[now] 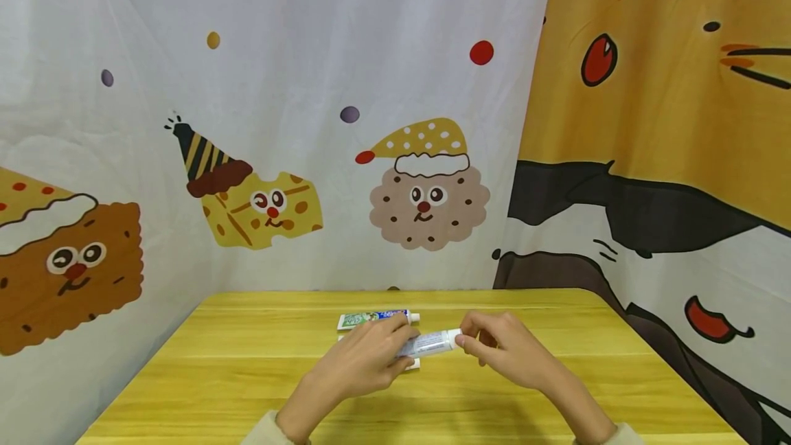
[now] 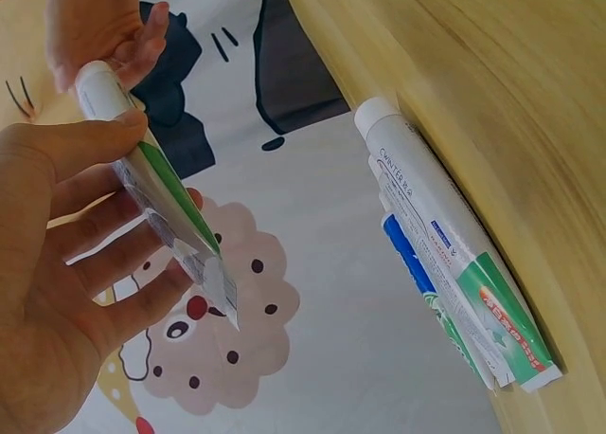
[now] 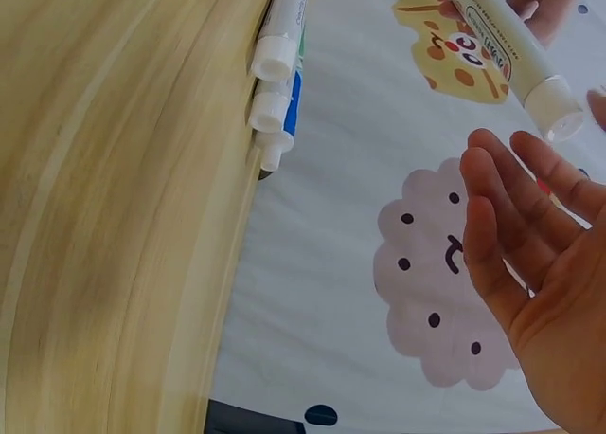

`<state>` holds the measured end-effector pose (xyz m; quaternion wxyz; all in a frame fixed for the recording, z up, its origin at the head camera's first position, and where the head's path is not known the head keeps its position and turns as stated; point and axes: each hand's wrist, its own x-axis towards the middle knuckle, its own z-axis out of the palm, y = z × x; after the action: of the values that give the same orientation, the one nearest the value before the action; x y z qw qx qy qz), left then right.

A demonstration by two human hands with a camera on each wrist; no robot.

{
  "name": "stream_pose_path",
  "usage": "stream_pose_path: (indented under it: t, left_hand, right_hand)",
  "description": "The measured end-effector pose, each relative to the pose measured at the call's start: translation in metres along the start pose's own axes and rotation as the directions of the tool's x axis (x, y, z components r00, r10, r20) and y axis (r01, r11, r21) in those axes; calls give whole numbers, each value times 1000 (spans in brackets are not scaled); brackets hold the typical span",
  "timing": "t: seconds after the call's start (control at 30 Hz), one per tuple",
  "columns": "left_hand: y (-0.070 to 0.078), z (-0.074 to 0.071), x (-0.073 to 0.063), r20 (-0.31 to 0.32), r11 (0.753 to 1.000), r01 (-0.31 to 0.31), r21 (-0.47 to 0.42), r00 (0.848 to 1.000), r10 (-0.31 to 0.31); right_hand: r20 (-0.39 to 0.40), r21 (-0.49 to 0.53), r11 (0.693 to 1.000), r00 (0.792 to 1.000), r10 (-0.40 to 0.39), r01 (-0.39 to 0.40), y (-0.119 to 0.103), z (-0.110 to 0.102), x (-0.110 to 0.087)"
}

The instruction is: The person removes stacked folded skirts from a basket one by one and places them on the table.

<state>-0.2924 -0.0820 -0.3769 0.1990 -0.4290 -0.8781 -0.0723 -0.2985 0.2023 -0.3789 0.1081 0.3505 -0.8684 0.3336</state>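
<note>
My left hand (image 1: pixel 373 356) holds a white toothpaste tube (image 1: pixel 429 344) above the table, its thumb on one side and fingers on the other. In the left wrist view the tube (image 2: pixel 151 173) shows a green stripe and a flat crimped end. Its white cap (image 3: pixel 554 109) points towards my right hand (image 1: pixel 509 349). The right hand's fingers (image 3: pixel 540 197) are loosely bent just beside the cap, with a small gap showing in the right wrist view. More toothpaste tubes lie on the table, partly hidden by the left hand in the head view.
On the yellow wooden table (image 1: pixel 247 376) three tubes lie side by side: a green-and-blue one (image 1: pixel 373 318) at the back, a green-ended white one (image 2: pixel 454 235) in front, another between them. A printed cartoon curtain (image 1: pixel 278 88) hangs behind the table and along its sides.
</note>
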Motion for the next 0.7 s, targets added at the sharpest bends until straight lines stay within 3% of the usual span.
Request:
stream_pose_path:
  t: [0.3, 0.7]
  left_hand:
    - [0, 0, 0, 8, 1000, 4, 6, 1000, -4]
    - [0, -2, 0, 14, 1000, 15, 0, 1000, -15]
  right_hand:
    - [3, 0, 998, 998, -67, 67, 0, 0, -1]
    - [91, 18, 1000, 996, 12, -13, 1, 1, -2]
